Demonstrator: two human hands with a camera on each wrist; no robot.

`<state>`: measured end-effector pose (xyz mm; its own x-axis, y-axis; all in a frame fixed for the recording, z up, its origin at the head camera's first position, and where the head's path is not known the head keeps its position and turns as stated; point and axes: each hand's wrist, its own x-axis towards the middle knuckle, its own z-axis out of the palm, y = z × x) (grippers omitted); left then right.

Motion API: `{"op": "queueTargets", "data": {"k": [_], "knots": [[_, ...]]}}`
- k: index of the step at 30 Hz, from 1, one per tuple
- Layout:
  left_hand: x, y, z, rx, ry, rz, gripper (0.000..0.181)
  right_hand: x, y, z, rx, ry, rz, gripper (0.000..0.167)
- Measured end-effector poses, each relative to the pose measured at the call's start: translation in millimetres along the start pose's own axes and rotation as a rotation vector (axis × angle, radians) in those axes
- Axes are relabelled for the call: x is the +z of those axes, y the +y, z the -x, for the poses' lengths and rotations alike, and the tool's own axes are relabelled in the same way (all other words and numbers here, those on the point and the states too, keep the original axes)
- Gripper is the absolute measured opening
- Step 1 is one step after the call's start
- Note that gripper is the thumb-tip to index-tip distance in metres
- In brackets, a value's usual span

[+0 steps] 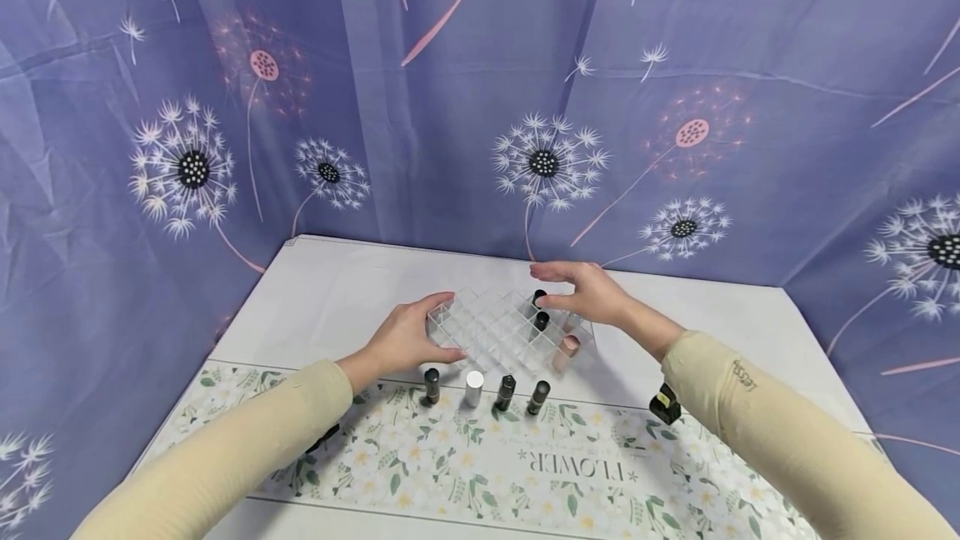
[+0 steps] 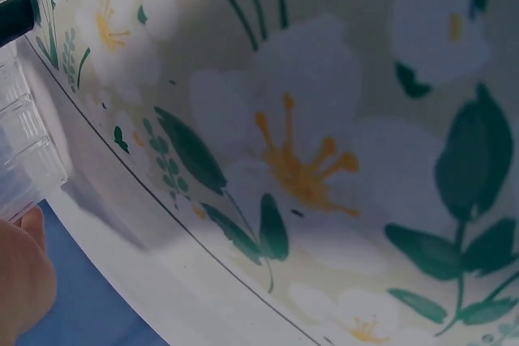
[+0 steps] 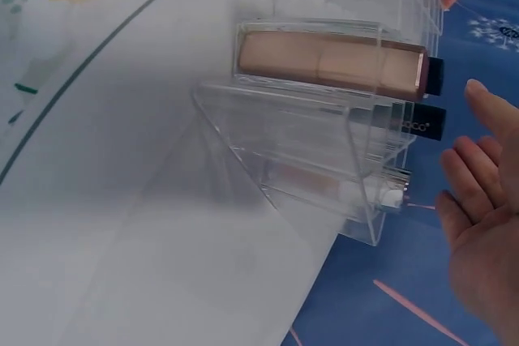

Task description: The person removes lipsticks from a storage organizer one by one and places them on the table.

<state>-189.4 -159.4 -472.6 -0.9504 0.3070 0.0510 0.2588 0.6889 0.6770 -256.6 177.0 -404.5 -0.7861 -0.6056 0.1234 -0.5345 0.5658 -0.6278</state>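
Observation:
A clear lipstick organizer (image 1: 491, 327) with diamond-shaped slots stands on the white table. My left hand (image 1: 405, 336) grips its left end, thumb at the front and fingers behind; the left wrist view shows only part of this hand (image 2: 26, 281) by the organizer's corner. Over the back right of the organizer is my right hand (image 1: 588, 294), fingers extended. In the right wrist view its palm (image 3: 486, 216) faces the tubes, apart from them. The right slots hold black-capped lipsticks (image 1: 542, 322) and a rose-gold lipstick (image 1: 567, 348). The right wrist view also shows a silver-tipped tube (image 3: 393, 192).
In front of the organizer stand a dark lipstick (image 1: 432, 387), a silver-white one (image 1: 473, 388) and two black ones (image 1: 505, 392). They are on or near a floral-printed band (image 1: 420, 465). A black device (image 1: 665, 404) shows beside the right sleeve. Purple dandelion fabric (image 1: 450, 148) hangs behind.

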Motion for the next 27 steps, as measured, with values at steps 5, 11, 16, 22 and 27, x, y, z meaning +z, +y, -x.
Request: {"op": "queueTargets", "data": {"k": [5,11,16,22,27], "knots": [[1.1,-2.2,-1.3,0.004,0.001,-0.010,0.104,3,4,0.2,0.007,0.004,-0.011,0.055],[1.5,-3.0,-2.0,0.007,0.003,-0.008,0.103,6,10,0.3,0.019,0.006,-0.043,0.052],[0.7,-1.6,-1.6,0.000,0.003,-0.002,0.104,8,14,0.0,0.029,0.009,-0.065,0.050],[0.5,0.1,-0.5,-0.003,0.011,0.009,0.103,10,14,0.1,0.029,0.016,-0.081,0.048],[1.6,-0.5,0.1,-0.005,0.016,0.021,0.102,12,17,-0.3,0.021,0.014,-0.089,0.045]]}}
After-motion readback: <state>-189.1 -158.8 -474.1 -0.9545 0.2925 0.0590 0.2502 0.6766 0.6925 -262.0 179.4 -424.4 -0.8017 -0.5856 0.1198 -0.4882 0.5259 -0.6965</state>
